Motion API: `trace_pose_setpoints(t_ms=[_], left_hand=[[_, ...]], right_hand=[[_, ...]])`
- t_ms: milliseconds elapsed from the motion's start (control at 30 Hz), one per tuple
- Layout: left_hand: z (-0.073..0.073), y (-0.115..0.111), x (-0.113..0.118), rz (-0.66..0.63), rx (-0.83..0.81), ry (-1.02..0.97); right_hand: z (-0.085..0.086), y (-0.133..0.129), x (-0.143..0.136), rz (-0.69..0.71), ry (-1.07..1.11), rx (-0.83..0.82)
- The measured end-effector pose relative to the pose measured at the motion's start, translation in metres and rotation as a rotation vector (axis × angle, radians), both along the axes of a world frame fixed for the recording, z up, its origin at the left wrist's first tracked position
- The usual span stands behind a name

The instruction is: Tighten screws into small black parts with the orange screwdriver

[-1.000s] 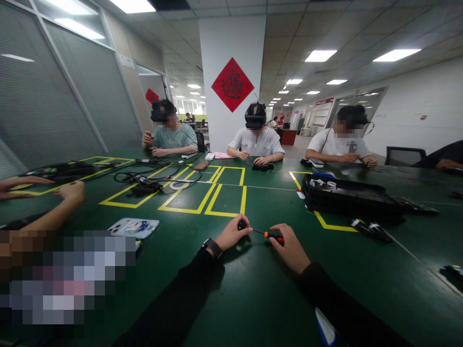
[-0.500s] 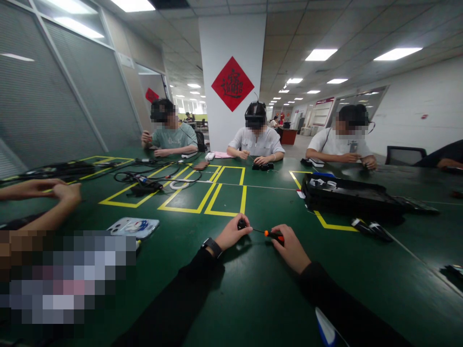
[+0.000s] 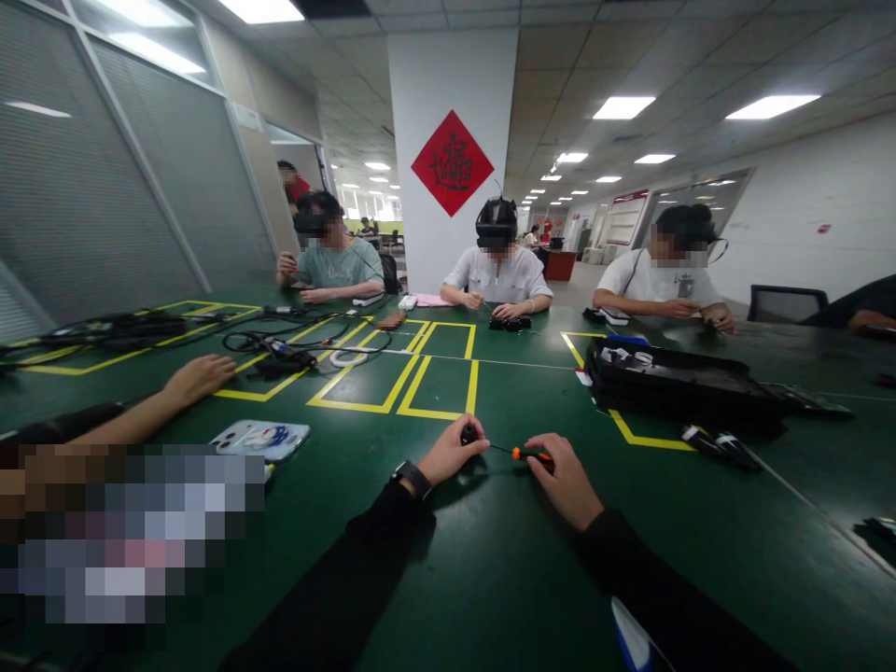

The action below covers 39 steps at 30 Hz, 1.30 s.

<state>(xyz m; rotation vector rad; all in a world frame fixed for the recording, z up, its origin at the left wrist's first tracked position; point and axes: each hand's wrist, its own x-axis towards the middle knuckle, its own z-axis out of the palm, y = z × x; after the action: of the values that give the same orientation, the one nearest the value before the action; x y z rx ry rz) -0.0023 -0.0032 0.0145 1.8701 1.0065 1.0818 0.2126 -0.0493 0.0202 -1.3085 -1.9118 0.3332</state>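
My left hand (image 3: 450,454), with a dark watch on its wrist, is closed around a small black cylindrical part (image 3: 469,434). Its exact kind is too small to make out. A screwdriver (image 3: 540,459) with an orange and black handle lies in the grip of my right hand (image 3: 566,481). Its thin shaft points left, and the tip reaches the black part at my left fingers. Whether the tip sits in a screw cannot be seen. Both hands are just above the green table (image 3: 490,569).
A phone in a patterned case (image 3: 262,440) lies left of my arm, near a neighbour's hand (image 3: 200,378). Tangled black cables (image 3: 280,359) spread at the back left. A long black tray (image 3: 672,373) stands at right. Several people sit across the table.
The neighbour's hand at left has reached forward and right towards the cables. Another person has appeared in the doorway at the back left. My own hands have hardly moved.
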Motion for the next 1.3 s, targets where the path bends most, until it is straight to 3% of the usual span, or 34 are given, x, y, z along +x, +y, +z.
trace_pose_setpoints(t_ms=[267,500,667,800,967,1133,1300], left_hand=[[-0.001,0.001,-0.001,-0.036,0.001,-0.008],[-0.001,0.001,-0.001,-0.019,-0.015,-0.004],[0.000,0.000,-0.001,-0.012,-0.007,-0.003],[0.000,-0.001,-0.001,-0.013,-0.017,-0.005],[-0.001,0.000,0.000,-0.011,-0.014,-0.013],[-0.001,0.001,-0.001,-0.026,-0.002,-0.008],[0.000,0.001,-0.001,-0.031,-0.006,-0.002]], right_hand=[[0.007,-0.010,0.003,-0.147,0.375,0.073],[0.005,-0.014,-0.003,-0.026,0.553,-0.110],[0.007,-0.014,-0.004,0.024,0.643,0.011],[0.006,-0.015,-0.003,-0.015,0.601,0.080],[0.006,-0.015,-0.004,0.108,0.582,0.014],[0.007,-0.018,-0.004,0.079,0.403,-0.017],[0.008,-0.016,-0.002,0.069,0.261,0.057]])
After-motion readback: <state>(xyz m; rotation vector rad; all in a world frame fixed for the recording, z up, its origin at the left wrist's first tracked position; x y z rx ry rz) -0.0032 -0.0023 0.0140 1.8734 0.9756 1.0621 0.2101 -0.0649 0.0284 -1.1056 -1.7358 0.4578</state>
